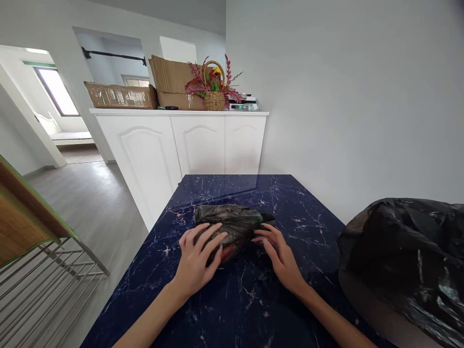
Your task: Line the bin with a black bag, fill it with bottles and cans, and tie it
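Note:
A crumpled black plastic bag (232, 217) lies as a low bundle on the dark blue marbled table (232, 309). Something reddish-brown (227, 253) shows at its near side; I cannot make out what it is. My left hand (197, 256) rests over the bundle's left part, fingers spread and laid along the plastic, thumb on the near side. At the right end, my right hand (281, 258) has its fingertips at the edge of the plastic, with thumb and fingers apart. Whether those fingertips pinch any of the film is hard to see.
A bin lined with a black bag (402, 261) stands at the right. Behind the table, a white cabinet (199, 140) carries cardboard boxes (121, 95), a wicker flower basket (214, 100) and a plastic bottle (250, 107). A metal rack (78, 263) is at the left.

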The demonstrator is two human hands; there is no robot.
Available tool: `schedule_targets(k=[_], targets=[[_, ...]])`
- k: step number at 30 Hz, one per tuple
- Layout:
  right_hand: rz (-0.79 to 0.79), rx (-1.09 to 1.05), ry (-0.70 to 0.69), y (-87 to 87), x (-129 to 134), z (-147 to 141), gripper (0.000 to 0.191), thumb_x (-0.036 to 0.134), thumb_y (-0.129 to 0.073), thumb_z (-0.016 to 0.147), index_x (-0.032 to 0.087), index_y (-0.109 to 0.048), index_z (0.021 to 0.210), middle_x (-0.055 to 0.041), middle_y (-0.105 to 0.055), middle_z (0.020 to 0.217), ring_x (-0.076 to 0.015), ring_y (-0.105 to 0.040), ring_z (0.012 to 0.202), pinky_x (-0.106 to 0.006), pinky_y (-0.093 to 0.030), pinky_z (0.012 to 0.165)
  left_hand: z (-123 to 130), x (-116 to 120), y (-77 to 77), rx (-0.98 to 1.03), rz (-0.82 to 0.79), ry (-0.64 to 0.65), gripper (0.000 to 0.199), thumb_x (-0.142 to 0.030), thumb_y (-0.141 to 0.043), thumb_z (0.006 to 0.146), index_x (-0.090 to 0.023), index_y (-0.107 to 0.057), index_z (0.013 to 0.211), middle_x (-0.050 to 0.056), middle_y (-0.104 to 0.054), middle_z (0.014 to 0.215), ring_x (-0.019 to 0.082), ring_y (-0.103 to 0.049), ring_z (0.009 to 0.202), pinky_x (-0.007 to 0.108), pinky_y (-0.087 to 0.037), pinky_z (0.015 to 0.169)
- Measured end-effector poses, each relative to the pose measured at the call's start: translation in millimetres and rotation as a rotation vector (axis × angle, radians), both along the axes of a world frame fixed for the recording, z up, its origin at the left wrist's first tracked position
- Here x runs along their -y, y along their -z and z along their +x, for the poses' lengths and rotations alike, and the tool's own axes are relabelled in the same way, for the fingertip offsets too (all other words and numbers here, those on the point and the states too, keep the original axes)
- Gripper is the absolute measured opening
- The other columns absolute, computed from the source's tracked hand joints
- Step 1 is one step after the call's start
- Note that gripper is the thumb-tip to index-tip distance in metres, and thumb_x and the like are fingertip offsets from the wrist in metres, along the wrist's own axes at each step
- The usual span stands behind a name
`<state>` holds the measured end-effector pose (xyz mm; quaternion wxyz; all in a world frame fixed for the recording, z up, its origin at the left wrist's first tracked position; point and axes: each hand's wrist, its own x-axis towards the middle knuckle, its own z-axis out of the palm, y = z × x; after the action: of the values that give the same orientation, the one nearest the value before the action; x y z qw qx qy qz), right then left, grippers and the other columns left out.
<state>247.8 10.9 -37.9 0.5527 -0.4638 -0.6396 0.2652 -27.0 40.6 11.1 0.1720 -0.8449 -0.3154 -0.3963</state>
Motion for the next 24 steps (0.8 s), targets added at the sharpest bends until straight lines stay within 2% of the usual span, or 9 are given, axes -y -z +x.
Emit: schedule_targets(k=[2, 4, 6, 7, 11, 14, 20, 24], targets=[[0.049, 0.017, 0.152, -1.2, -1.1, 3.1, 0.036, 0.047, -0.045, 0.111, 0.03, -0.054, 0.141, -0.0113, -0.069, 0.13, -0.0267, -0.069, 0.117, -0.05, -0.054, 0.106, -5.6, -8.3, 1.7, 0.056, 0.032, -0.091, 0.049, -0.011, -0.064, 0.099, -0.032, -0.058, 0.143, 0.01, -0.068, 0.143, 0.035, -0.053, 0.137, 0.056, -0.037, 0.113], [0.054, 0.045, 0.303, 0.6, -4.7, 8.2, 0.035, 0.05, -0.048, 0.109, 0.028, -0.058, 0.135, -0.0135, -0.066, 0.131, -0.0288, -0.067, 0.116, -0.049, -0.057, 0.1, -10.4, -15.1, 4.6, 0.113, 0.072, -0.192, 0.045, -0.009, -0.062, 0.099, -0.03, -0.061, 0.139, 0.014, -0.066, 0.141, 0.037, -0.054, 0.133, 0.056, -0.039, 0.109], [0.01, 0.068, 0.36, 4.3, -8.9, 12.6, 0.041, 0.051, -0.051, 0.107, 0.027, -0.057, 0.14, -0.0159, -0.062, 0.14, -0.0307, -0.066, 0.119, -0.048, -0.06, 0.093, -12.3, -17.8, 7.7, 0.161, 0.096, -0.245, 0.04, -0.007, -0.06, 0.1, -0.027, -0.062, 0.135, 0.016, -0.064, 0.134, 0.036, -0.057, 0.128, 0.054, -0.041, 0.104], [-0.02, 0.078, 0.35, 6.3, -10.6, 13.9, 0.044, 0.052, -0.05, 0.107, 0.028, -0.055, 0.144, -0.0159, -0.061, 0.144, -0.0314, -0.065, 0.121, -0.047, -0.06, 0.092, -11.7, -17.4, 9.1, 0.166, 0.091, -0.231, 0.038, -0.007, -0.06, 0.1, -0.026, -0.061, 0.133, 0.016, -0.064, 0.129, 0.035, -0.058, 0.125, 0.053, -0.042, 0.103], [-0.103, 0.122, 0.164, 10.9, -11.9, 10.9, 0.041, 0.048, -0.044, 0.111, 0.032, -0.058, 0.146, -0.01, -0.066, 0.144, -0.029, -0.067, 0.127, -0.048, -0.059, 0.101, -2.2, -7.1, 12.6, 0.069, -0.016, 0.006, 0.035, -0.007, -0.059, 0.1, -0.024, -0.059, 0.13, 0.013, -0.064, 0.121, 0.029, -0.06, 0.118, 0.047, -0.046, 0.103], [-0.096, 0.196, 0.004, 9.4, -7.7, 4.3, 0.039, 0.044, -0.042, 0.112, 0.033, -0.061, 0.145, -0.0078, -0.07, 0.14, -0.0268, -0.068, 0.128, -0.047, -0.057, 0.108, 5.6, 0.7, 14.1, 0.0, -0.032, 0.086, 0.035, -0.009, -0.059, 0.101, -0.024, -0.059, 0.132, 0.012, -0.065, 0.124, 0.028, -0.058, 0.12, 0.046, -0.048, 0.104], [-0.066, 0.325, -0.271, -0.1, 4.3, -4.6, 0.04, 0.032, -0.039, 0.114, 0.038, -0.061, 0.146, -0.0034, -0.067, 0.145, -0.024, -0.061, 0.137, -0.046, -0.052, 0.115, 7.7, 2.6, 15.6, -0.107, 0.023, 0.002, 0.04, -0.01, -0.06, 0.1, -0.023, -0.06, 0.138, 0.016, -0.059, 0.139, 0.033, -0.052, 0.133, 0.051, -0.046, 0.11], [-0.059, 0.341, -0.319, -3.7, 8.9, -7.8, 0.038, 0.027, -0.043, 0.113, 0.039, -0.059, 0.145, -0.0017, -0.072, 0.136, -0.0221, -0.066, 0.128, -0.045, -0.054, 0.112, 7.0, 1.6, 15.0, -0.139, 0.007, -0.072, 0.044, -0.009, -0.058, 0.1, -0.025, -0.061, 0.141, 0.019, -0.051, 0.146, 0.037, -0.046, 0.139, 0.056, -0.044, 0.112]])
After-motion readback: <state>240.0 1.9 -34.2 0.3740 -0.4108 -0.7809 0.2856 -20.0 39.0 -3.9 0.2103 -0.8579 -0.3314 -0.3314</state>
